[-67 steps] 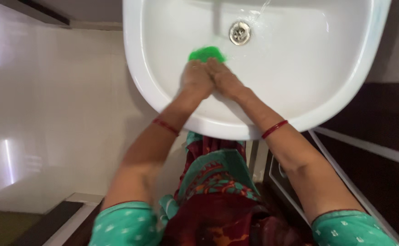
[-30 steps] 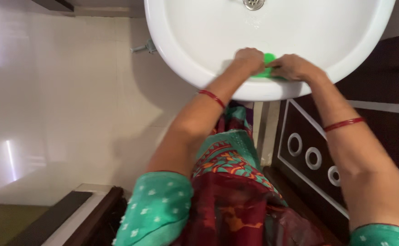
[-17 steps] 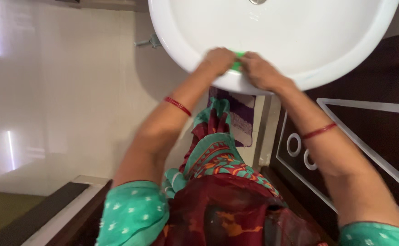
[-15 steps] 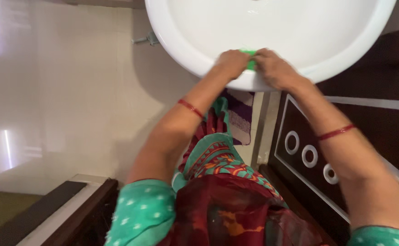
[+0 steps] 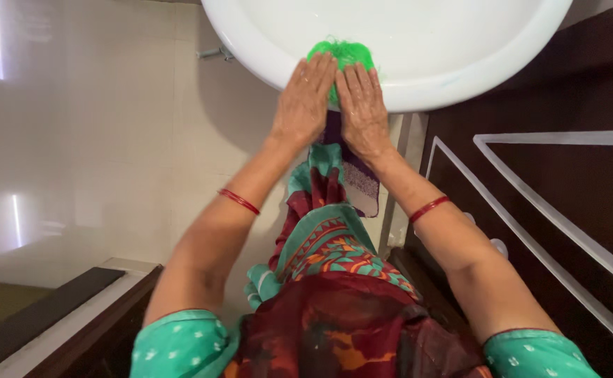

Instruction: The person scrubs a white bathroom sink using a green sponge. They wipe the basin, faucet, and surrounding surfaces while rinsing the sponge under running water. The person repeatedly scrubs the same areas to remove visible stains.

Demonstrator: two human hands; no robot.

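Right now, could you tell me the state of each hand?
Left hand: open, flat on the green scrubber.
Right hand: open, flat beside it, pressing too.

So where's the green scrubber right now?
In the head view, the green scrubber sits on the white sink's near rim, under the fingertips of the left hand and right hand.

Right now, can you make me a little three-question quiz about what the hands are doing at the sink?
1. True or false: both hands lie flat with fingers straight.
2. What colour is the scrubber? A red, B green, C blue.
3. Where does the scrubber sit?

Key:
1. True: the left hand and right hand press side by side.
2. B: the scrubber is green.
3. On the front rim of the white sink, under the fingertips.
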